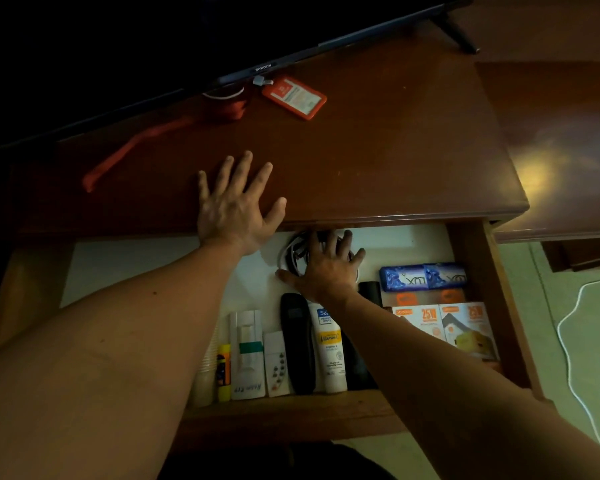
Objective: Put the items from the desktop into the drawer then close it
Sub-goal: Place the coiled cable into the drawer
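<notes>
The drawer [478,271] is pulled out below the brown desktop [378,140]. My right hand [326,268] lies inside it with fingers spread over a coil of black and white cables [293,252] at the back. My left hand [234,202] rests flat on the desktop's front edge, fingers apart, holding nothing. An orange ID card holder [294,97] and its red lanyard [136,150] lie on the desktop under the TV. In the drawer are a black remote [297,344], a white lotion tube [329,351], blue soap bars [423,276] and orange charger boxes [447,327].
A dark TV [153,46] stands along the desk's back; its foot [459,32] is at the far right. White packets [246,355] and a yellow glue stick [223,372] fill the drawer's front left. A white cable [568,327] trails on the floor at right.
</notes>
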{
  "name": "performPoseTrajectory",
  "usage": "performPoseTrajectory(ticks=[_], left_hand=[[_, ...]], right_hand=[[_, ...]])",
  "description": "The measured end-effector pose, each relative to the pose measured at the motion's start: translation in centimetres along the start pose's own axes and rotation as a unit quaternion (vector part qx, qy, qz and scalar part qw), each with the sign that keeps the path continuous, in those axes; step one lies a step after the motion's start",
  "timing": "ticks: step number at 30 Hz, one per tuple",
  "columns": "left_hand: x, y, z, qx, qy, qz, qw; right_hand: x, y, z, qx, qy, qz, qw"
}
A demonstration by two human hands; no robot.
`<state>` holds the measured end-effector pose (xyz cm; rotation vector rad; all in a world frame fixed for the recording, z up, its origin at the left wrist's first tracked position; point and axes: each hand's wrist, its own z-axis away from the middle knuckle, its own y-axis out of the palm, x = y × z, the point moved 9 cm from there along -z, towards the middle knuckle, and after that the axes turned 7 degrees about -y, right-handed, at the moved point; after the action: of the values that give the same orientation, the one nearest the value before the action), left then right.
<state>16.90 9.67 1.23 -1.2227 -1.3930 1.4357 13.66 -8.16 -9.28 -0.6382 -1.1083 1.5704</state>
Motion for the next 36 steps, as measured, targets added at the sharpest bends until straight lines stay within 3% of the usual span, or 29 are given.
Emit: performPoseTrajectory(ticks=[7,17,36], left_hand=[[0.0,0.0,0.0,0.001,0.001,0.003,1.0],[0.0,0.2,0.0,-0.006,0.004,0.0,1.0],[0.1,0.2,-0.1,0.0,0.003,0.004,1.0]], right_hand=[[0.0,0.1,-0.3,-0.028,-0.022,-0.009,0.999],[0.2,0.8,-0.7,0.002,-0.086,-0.014,0.996],[-0.2,2.2,-0.7,0.035,-0.097,0.002,0.995]])
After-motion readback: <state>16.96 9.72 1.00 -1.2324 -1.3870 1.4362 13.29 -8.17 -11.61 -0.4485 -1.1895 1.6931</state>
